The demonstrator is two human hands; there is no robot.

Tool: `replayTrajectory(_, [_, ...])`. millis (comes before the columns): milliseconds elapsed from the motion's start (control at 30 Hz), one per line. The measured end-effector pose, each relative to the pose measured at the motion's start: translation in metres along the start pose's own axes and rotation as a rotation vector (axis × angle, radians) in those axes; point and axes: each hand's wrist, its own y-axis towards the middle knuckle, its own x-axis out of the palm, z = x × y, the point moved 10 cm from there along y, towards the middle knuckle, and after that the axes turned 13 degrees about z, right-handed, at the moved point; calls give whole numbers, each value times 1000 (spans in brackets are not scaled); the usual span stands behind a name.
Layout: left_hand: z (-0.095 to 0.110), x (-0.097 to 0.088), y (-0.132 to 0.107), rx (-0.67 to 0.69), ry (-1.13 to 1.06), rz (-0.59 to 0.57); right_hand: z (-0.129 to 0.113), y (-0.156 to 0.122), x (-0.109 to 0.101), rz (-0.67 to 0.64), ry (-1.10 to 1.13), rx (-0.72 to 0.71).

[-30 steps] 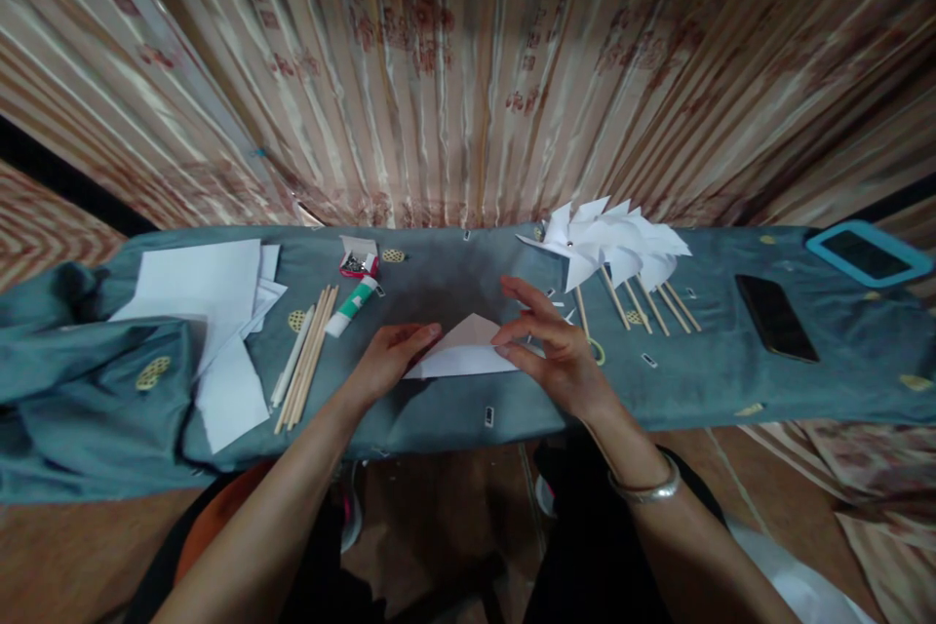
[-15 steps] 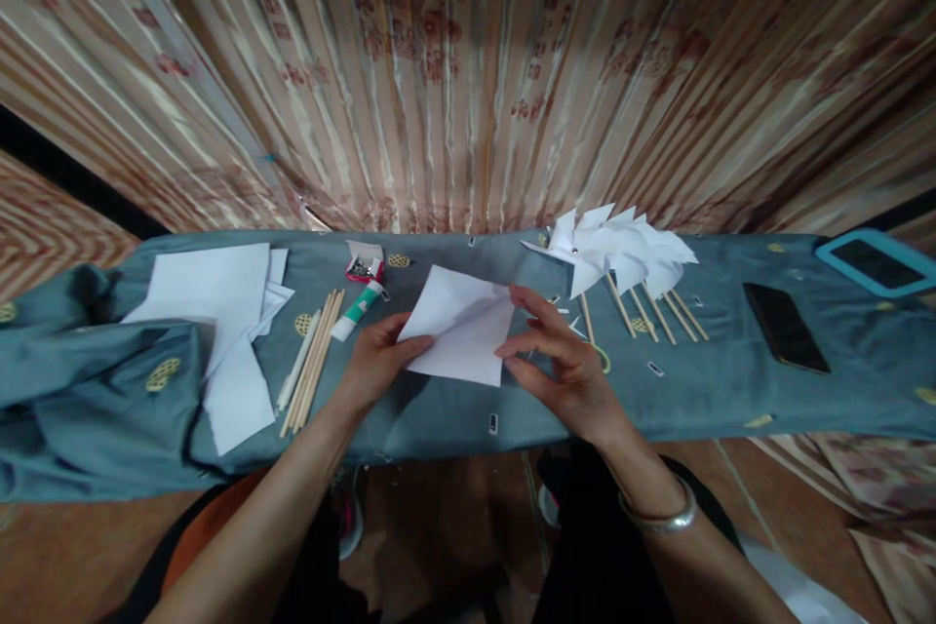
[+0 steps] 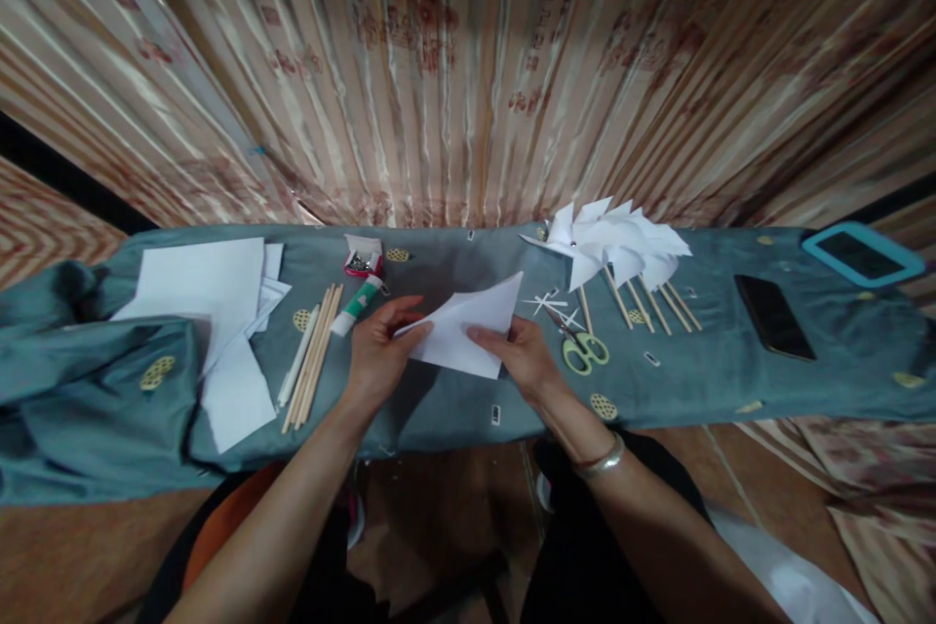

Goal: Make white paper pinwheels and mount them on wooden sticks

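A white sheet of paper (image 3: pixel 464 336), roughly square and bent with a crease, is held up over the cloth between both hands. My left hand (image 3: pixel 381 346) pinches its left edge, thumb on top. On the right side my right hand (image 3: pixel 521 351) grips the sheet, thumb lying over its face and the fingers behind it. Scissors with pale green handles (image 3: pixel 583 351) lie just right of my right hand, beside thin white paper strips (image 3: pixel 548 304). A glue stick (image 3: pixel 357 306) with a green label rests beyond my left hand.
Left: white paper sheets (image 3: pixel 201 288), wooden sticks (image 3: pixel 314 361), a white pen (image 3: pixel 298 356). A small red box of metal pins (image 3: pixel 364 258) stands behind. Right: several paper pinwheels (image 3: pixel 621 239) on sticks, a black phone (image 3: pixel 773 317), a blue-framed tablet (image 3: pixel 863 253). A teal cloth (image 3: pixel 694 390) covers the table.
My right hand has moved in from the sheet's right corner to grip it with the thumb on top. The paper has bent upward at the right, and the scissors have come into fuller view.
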Motion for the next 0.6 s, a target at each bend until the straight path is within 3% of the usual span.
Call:
replayTrajectory(200, [0, 1, -1, -61, -79, 23, 1, 5, 1, 24, 37, -2])
replayTrajectory(400, [-15, 4, -5, -203, -90, 6, -7, 7, -6, 5, -13, -68])
replayTrajectory(500, [-14, 3, -6, -191, -70, 13, -35, 7, -28, 18, -233, -279])
replayTrajectory(600, [-7, -3, -3, -139, -59, 54, -70, 4, -64, 134, -621, -551])
